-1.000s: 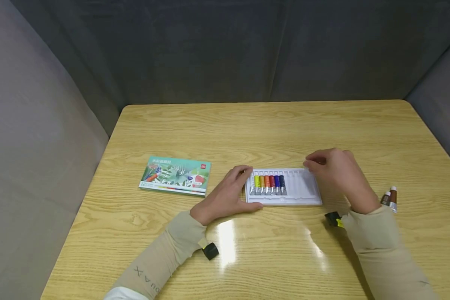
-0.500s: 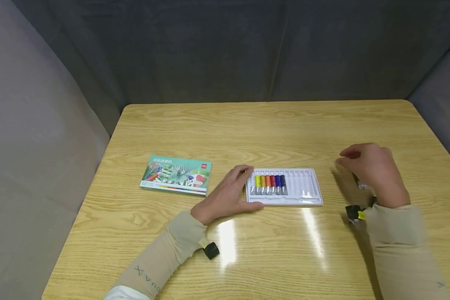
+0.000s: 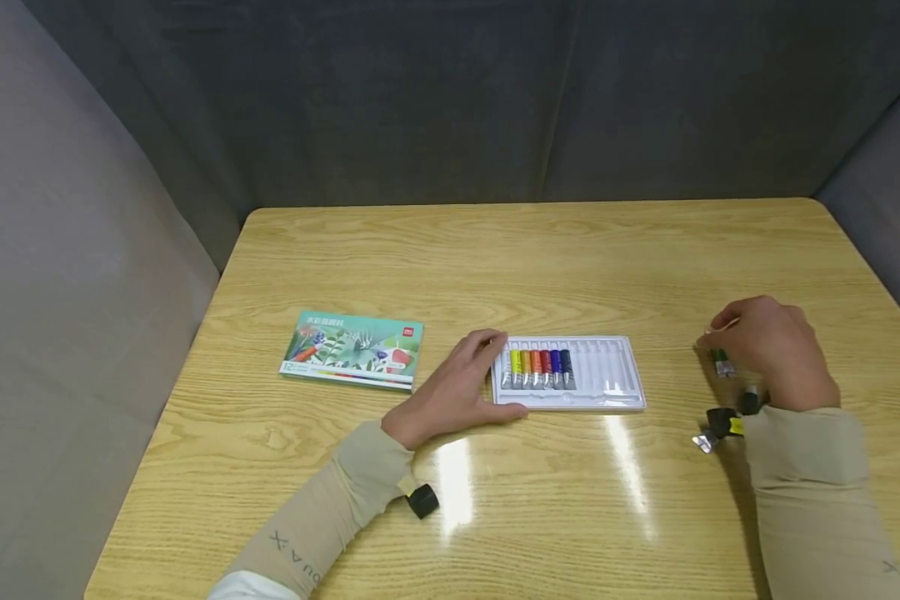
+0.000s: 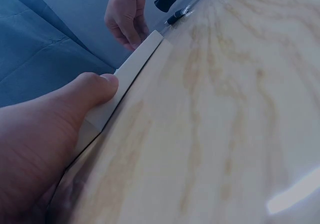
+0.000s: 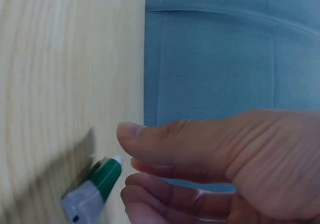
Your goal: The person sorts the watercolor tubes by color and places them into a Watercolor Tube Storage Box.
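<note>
Watercolour tubes (image 3: 536,371), seven of them, lie side by side in a white plastic tray (image 3: 603,408) near the middle of the table (image 3: 450,267), while others lie loose to its right. Starting at my far left, the green illustrated carton (image 3: 351,350), printed with a 12, lies flat and apart from the tray; I cannot tell whether anything is inside it.

Next comes my left hand (image 3: 457,390), which holds the tray by its left end, thumb against the near edge and fingers at the far corner. From the left, the filled slots carry a pale tube, then yellow, ochre, orange, red, violet-blue and dark blue, their crimped silver ends toward me. Slots in the right part hold nothing. If the printed 12 is the full count, I judge the row a little past half done, with five tubes left.

Right of the tray, a silver-ended tube (image 3: 705,442) sticks out beside the black camera (image 3: 722,422) on my wrist; its colour I cannot make out. A green tube (image 3: 723,363) lies farther from me, next to my right hand (image 3: 776,350). That hand pinches nothing: its thumb is above loosely bent fingers, their tips just apart from the green tube. What my hand and sleeve hide on the table I cannot say.
</note>
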`<move>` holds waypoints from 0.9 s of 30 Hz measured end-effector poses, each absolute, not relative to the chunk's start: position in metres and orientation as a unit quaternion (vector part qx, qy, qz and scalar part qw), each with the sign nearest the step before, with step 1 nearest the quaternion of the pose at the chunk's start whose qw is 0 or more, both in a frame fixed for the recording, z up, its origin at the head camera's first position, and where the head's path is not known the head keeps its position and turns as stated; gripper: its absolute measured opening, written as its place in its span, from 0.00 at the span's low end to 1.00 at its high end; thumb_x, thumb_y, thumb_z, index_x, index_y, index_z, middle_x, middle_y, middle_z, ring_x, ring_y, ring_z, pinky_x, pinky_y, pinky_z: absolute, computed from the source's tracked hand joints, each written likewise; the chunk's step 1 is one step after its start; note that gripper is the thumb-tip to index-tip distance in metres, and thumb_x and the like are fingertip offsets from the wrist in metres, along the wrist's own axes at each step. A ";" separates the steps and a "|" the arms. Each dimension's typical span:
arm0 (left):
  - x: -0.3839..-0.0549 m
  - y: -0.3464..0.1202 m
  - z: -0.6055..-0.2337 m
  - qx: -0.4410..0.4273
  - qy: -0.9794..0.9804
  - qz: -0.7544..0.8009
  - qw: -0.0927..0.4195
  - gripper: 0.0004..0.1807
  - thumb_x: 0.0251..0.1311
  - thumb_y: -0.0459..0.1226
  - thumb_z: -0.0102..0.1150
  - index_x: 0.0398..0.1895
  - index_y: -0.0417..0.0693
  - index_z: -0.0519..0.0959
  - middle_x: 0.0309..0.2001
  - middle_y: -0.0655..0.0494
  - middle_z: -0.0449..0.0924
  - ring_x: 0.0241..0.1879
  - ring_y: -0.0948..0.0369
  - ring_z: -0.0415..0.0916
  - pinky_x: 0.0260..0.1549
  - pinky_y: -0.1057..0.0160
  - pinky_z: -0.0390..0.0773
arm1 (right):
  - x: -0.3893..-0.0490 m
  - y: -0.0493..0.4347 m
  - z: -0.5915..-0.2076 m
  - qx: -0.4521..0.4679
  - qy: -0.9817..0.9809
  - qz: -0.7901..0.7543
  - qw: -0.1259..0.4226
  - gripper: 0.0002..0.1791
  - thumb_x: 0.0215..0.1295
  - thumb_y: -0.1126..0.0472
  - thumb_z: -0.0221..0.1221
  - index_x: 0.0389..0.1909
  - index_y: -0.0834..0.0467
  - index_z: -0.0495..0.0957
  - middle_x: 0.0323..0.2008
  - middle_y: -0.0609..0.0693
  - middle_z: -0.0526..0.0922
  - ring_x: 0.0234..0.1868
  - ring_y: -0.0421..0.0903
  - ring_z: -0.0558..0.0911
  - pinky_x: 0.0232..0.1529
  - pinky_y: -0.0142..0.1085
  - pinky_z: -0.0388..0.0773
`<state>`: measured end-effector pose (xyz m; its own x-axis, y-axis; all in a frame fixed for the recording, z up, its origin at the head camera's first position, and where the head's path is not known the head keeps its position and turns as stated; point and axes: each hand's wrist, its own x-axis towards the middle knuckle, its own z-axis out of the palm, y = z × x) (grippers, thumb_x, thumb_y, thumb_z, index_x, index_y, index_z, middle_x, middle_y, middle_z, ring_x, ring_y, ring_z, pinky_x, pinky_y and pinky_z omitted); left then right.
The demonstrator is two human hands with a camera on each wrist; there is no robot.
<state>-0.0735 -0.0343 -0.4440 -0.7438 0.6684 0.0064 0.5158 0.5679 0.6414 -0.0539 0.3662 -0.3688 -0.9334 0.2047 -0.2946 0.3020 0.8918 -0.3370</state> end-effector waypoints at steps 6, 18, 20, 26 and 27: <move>-0.074 -0.034 -0.444 0.337 0.877 0.321 0.122 0.59 0.56 0.62 0.71 0.83 0.46 0.54 0.79 0.52 0.56 0.77 0.55 0.59 0.76 0.54 0.67 | -0.058 0.371 -0.376 0.131 0.963 -0.185 0.149 0.23 0.64 0.54 0.67 0.50 0.69 0.82 0.52 0.73 0.81 0.46 0.69 0.77 0.32 0.47 0.75; -0.075 -0.035 -0.445 0.340 0.876 0.321 0.118 0.59 0.56 0.63 0.71 0.83 0.45 0.54 0.79 0.51 0.56 0.77 0.55 0.60 0.76 0.55 0.67 | -0.064 0.376 -0.376 0.078 0.963 -0.177 0.186 0.23 0.69 0.52 0.63 0.52 0.68 0.83 0.51 0.70 0.84 0.49 0.68 0.80 0.41 0.55 0.78; -0.075 -0.035 -0.445 0.340 0.876 0.321 0.118 0.59 0.56 0.63 0.70 0.83 0.45 0.54 0.79 0.51 0.56 0.77 0.55 0.60 0.76 0.54 0.67 | -0.065 0.376 -0.376 0.075 0.963 -0.177 0.189 0.23 0.70 0.52 0.62 0.52 0.68 0.82 0.52 0.70 0.83 0.50 0.69 0.79 0.42 0.57 0.78; -0.074 -0.035 -0.445 0.339 0.876 0.320 0.119 0.59 0.56 0.63 0.70 0.83 0.46 0.54 0.79 0.52 0.56 0.77 0.55 0.60 0.76 0.54 0.67 | -0.064 0.376 -0.374 0.074 0.962 -0.173 0.197 0.24 0.71 0.52 0.60 0.55 0.68 0.80 0.55 0.71 0.81 0.52 0.70 0.78 0.44 0.58 0.77; -0.074 -0.035 -0.446 0.339 0.876 0.321 0.119 0.59 0.56 0.63 0.70 0.83 0.47 0.54 0.79 0.52 0.56 0.77 0.55 0.60 0.76 0.54 0.68 | -0.064 0.377 -0.374 0.076 0.962 -0.172 0.199 0.24 0.71 0.52 0.60 0.55 0.68 0.80 0.55 0.71 0.81 0.52 0.70 0.77 0.44 0.58 0.77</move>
<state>-0.0740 -0.0348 -0.4456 -0.7420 0.6703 0.0086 0.5174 0.5645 0.6431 -0.0640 0.3767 -0.3744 -0.9093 0.0781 -0.4088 0.2150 0.9292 -0.3007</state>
